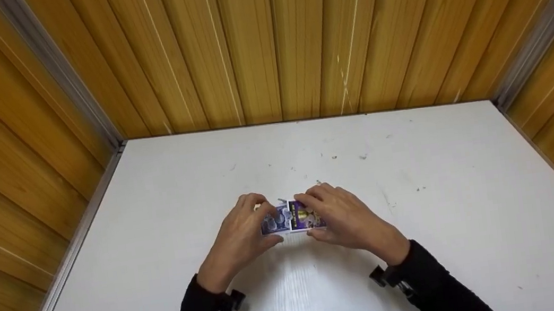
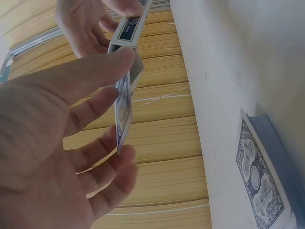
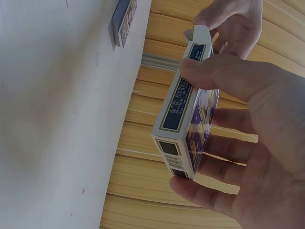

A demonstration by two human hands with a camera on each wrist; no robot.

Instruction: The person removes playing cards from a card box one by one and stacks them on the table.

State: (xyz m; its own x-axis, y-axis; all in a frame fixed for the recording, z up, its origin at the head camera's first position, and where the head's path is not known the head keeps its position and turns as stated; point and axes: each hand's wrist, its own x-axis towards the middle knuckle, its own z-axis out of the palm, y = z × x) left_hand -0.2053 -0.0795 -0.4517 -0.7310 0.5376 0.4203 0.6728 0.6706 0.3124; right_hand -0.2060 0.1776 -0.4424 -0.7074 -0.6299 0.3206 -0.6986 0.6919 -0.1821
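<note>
My right hand (image 1: 346, 216) grips a purple and white playing-card box (image 3: 174, 107) along its narrow sides, thumb against the printed edge. The box's opened end faces my left hand (image 1: 242, 235). There, the left thumb and fingers pinch a thin blue-patterned playing card (image 2: 124, 112) at the open flap; how far the card reaches inside is hidden. Both hands hold these above the table. A stack of playing cards (image 2: 259, 176) with ornate blue-grey backs rests on the tabletop below, seen in both wrist views.
The white tabletop (image 1: 155, 209) carries small scuffs and specks. Yellow wood-look panels (image 1: 273, 43) wall the back and both sides. Metal strips (image 1: 56, 66) run up the corners. Small dark devices (image 1: 237, 300) sit on the wrists.
</note>
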